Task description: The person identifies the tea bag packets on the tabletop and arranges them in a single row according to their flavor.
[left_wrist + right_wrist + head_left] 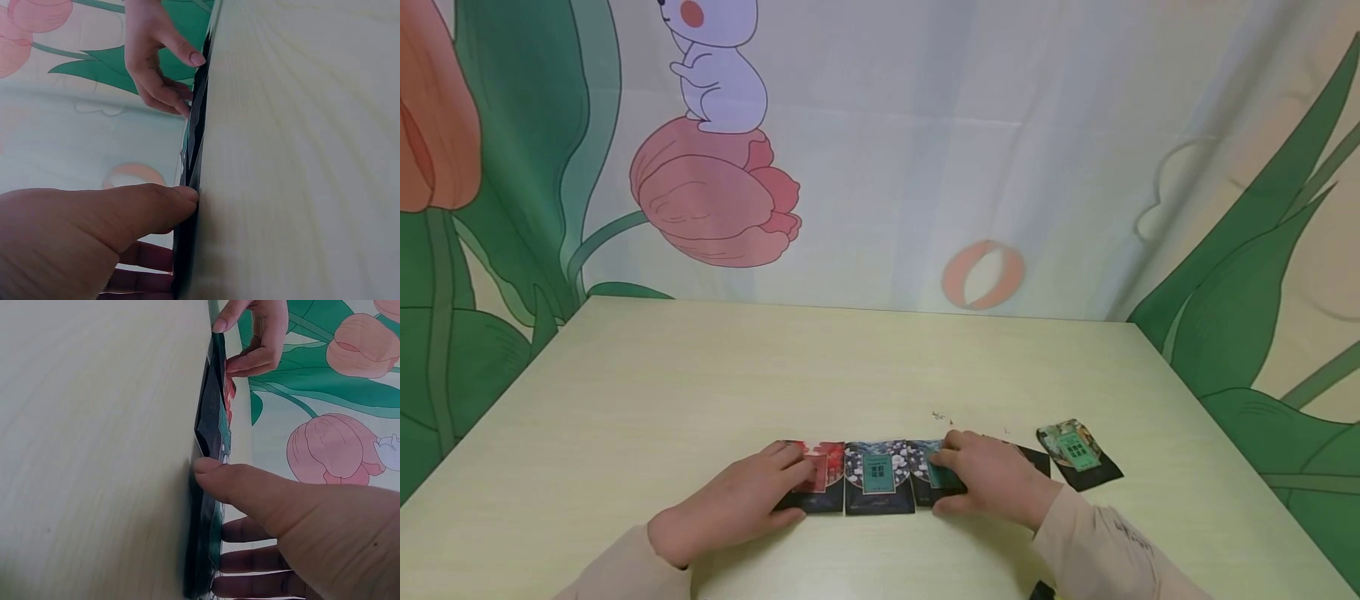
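Small dark packets with printed pictures lie flat in a row on the table. My left hand (741, 496) rests on the red packet (827, 473) at the row's left end, fingertips on top, thumb at its near edge. Beside it lies a white-flowered packet (880, 479) with a green label, touched by neither hand. My right hand (992, 477) lies over a blue packet (925, 471) with a teal label, partly hiding it. In the right wrist view, the right thumb (215, 472) touches the row's near edge. Another dark packet (1036, 458) shows behind the right hand, mostly hidden.
A green-labelled packet (1078, 454) lies tilted at the row's right. Small dark marks (940, 416) sit on the pale table (775, 367) behind the row. Part of a black object (1042, 591) shows by the right sleeve. A printed curtain (880, 167) hangs behind the table.
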`<state>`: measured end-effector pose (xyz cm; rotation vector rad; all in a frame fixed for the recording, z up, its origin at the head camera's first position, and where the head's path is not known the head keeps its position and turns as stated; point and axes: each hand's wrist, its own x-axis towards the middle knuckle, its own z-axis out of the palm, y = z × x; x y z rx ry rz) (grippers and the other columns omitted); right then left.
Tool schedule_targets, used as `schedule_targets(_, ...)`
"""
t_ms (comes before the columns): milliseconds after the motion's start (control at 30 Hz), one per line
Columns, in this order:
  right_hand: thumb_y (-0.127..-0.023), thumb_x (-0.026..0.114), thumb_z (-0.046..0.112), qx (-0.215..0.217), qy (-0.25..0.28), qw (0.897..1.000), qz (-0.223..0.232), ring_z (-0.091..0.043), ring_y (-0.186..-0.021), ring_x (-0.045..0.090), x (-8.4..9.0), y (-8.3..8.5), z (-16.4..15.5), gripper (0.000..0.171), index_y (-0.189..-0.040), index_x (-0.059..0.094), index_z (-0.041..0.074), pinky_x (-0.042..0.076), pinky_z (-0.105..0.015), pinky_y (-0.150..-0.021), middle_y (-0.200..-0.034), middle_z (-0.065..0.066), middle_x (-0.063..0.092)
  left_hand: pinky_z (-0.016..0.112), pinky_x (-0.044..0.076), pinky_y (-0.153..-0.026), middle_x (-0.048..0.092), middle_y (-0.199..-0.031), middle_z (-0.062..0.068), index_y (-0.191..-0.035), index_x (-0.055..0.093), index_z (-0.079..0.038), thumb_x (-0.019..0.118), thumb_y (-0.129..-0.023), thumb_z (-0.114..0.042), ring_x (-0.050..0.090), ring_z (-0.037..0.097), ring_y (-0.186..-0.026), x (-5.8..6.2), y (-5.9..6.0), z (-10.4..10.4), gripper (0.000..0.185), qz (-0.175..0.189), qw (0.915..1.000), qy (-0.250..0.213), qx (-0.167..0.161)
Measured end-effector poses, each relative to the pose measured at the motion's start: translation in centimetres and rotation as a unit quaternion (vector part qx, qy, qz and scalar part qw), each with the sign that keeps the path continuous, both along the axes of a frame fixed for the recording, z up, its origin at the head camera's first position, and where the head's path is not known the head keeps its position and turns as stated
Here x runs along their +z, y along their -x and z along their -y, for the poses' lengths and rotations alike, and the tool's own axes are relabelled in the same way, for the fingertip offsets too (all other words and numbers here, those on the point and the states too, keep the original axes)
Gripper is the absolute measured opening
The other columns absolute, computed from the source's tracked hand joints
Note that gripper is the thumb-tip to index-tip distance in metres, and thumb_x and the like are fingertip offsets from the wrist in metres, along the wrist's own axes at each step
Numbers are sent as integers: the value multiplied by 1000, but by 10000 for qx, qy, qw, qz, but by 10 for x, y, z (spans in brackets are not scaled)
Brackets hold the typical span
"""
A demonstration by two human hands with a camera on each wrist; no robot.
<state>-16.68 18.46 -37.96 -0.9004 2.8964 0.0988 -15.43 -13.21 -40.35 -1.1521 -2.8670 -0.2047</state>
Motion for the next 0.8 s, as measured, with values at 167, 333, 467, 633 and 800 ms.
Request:
schedule_targets(167,-78,72,53,50,-15,9999,-98,-16,-87,59,0,-1,-2,60,-122,66,13,54,-34,-73,-105,-5,62,37,53,-90,60,-120,5,-122,60,-12,73,-83,-37,54,20,-109,1,0,-2,49,62,10000,-21,16)
schedule_targets(333,-79,71,54,50,-93,9999,-45,-21,-97,62,0,-2,-2,63,-126,63,13,55,-38,-81,-113,-7,62,37,53,-89,60,-119,5,-121,61,-12,73,-83,-37,55,20,-108,1,0,-1,47,79,10000,-41,32)
schedule_targets(467,-80,70,54,26,-90,9999,94,-25,-104,62,4,-4,-2,65,-129,61,14,54,-41,-86,-121,-8,61,37,53,-89,60,-118,5,-120,60,-12,74,-82,-34,55,20,-107,1,-1,0,46,-2,10000,-56,-36)
schedule_targets(633,-82,71,47,43,331,9992,202,-26,-104,63,10,-6,-7,58,-128,61,13,54,-42,-87,-124,-10,60,37,54,-88,60,-119,5,-120,61,-12,75,-82,-36,55,20,-107,1,-1,0,47,-3,10000,-57,0)
schedule_targets(800,-85,70,41,-74,730,9970,246,-21,-99,64,17,-7,-17,51,-126,62,11,54,-39,-84,-122,-8,61,37,54,-88,60,-119,5,-120,61,-12,75,-81,-36,55,19,-106,0,1,0,47,-48,10000,-46,-34)
